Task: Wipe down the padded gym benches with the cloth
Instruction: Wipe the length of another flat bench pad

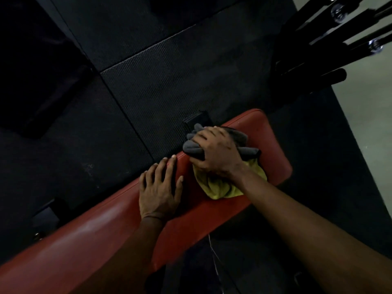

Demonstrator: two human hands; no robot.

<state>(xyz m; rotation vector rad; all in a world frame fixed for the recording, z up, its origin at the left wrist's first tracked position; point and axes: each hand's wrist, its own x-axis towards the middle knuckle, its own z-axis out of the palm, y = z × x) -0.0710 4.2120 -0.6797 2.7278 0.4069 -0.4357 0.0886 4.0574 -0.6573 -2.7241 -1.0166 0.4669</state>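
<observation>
I judge the task is in the middle of its work, not at the end. The cloth (pixel 220 187) is on the red padded bench (pixel 84 236), close to the far end of the pad, so the wiping is going on at that end. The long part of the pad nearer to me shows a soft shine, but I cannot tell from this if it is already wiped or only reflects the light. No other bench is in the view, so I cannot say how many remain.

The right hand (pixel 214 151) lies on top of the cloth, with the fingers curled over the bunched grey part and gripping it, pressing it down on the pad. The yellow part of the cloth comes out from under the wrist, towards me. I cannot tell if the grey and the yellow are one piece or two.

The left hand (pixel 159 187) is flat on the pad just beside the cloth. Its fingers are straight and spread and reach the far edge of the pad, and it holds nothing. It does not touch the cloth. I think it only steadies the body.

Under the bench is a dark rubber floor (pixel 148 81).
</observation>
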